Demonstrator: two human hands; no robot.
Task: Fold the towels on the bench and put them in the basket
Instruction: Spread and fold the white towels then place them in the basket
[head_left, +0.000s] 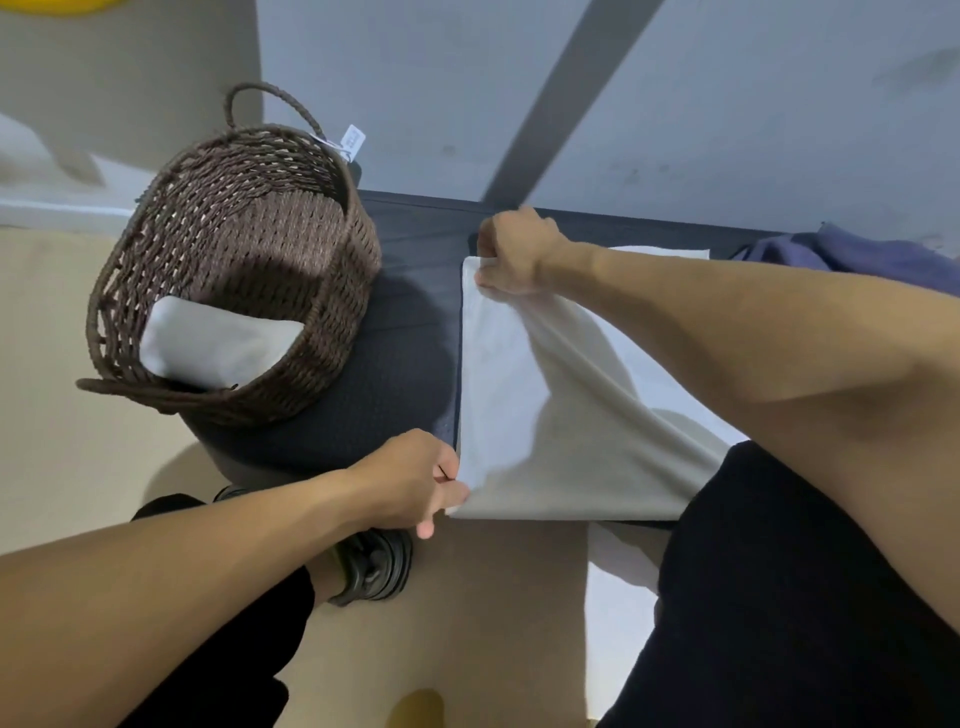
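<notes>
White towel (519, 395) lies on bench (410, 244), long axis front-to-back. Right hand (514, 254) pinches its far-left corner, left hand (415, 480) its near-left corner. Basket (171, 244) stands left, nearer left hand.

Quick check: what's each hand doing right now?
Left hand: pinches the near corner of the white towel.
Right hand: grips the far corner of the same towel.

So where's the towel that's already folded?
In the head view, the folded white towel is inside the brown woven basket at the left, leaning against its near wall, left of the white towel both hands hold.
</notes>
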